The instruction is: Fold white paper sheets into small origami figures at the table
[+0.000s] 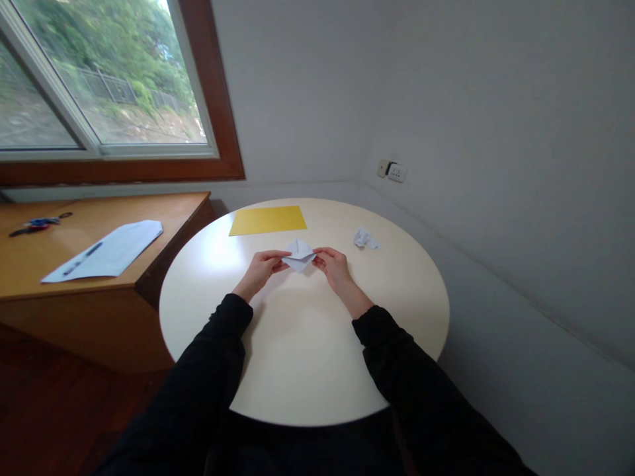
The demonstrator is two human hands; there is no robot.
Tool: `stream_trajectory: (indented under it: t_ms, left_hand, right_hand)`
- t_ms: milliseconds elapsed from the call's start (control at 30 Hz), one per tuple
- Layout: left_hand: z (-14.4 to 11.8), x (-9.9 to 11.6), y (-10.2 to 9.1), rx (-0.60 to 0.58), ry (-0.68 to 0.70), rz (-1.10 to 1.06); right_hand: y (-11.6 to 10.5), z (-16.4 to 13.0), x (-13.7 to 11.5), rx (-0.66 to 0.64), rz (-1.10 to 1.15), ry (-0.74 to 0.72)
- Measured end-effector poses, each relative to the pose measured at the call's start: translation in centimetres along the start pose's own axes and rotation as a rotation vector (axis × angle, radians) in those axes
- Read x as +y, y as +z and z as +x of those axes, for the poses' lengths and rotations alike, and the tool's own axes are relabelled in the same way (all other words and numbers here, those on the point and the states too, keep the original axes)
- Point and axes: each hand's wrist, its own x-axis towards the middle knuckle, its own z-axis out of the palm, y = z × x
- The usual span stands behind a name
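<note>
A small piece of folded white paper (pixel 298 256) is held above the round cream table (pixel 302 357), with a crease or slit across its middle. My left hand (pixel 262 268) pinches its left corner between thumb and fingers. On the opposite side, my right hand (pixel 333 266) grips the right corner in the same way. Parts of the paper's two ends are hidden by my fingers. Just beyond the paper lies a flat yellow sheet (pixel 268 220).
Crumpled white paper (pixel 365 238) rests at the table's back right. On a wooden desk (pixel 163 248) to the left are white sheets (pixel 124 248), a pen (pixel 82 258) and scissors (pixel 42 223). A wall with a socket (pixel 397 172) stands at the right.
</note>
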Motion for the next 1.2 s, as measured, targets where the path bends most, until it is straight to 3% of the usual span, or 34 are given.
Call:
stream_trajectory:
  t_ms: [267, 567, 1200]
  left_hand:
    - [0.1, -0.2, 0.3, 0.055, 0.025, 0.036]
    - [0.1, -0.8, 0.3, 0.089, 0.089, 0.167]
    - [2.3, -0.8, 0.2, 0.084, 0.052, 0.205]
  right_hand:
    - [0.1, 0.0, 0.1, 0.026, -0.035, -0.023]
    - [0.1, 0.2, 1.0, 0.008, -0.221, -0.127]
    - [-0.9, 2.6, 0.4, -0.177, -0.35, -0.084]
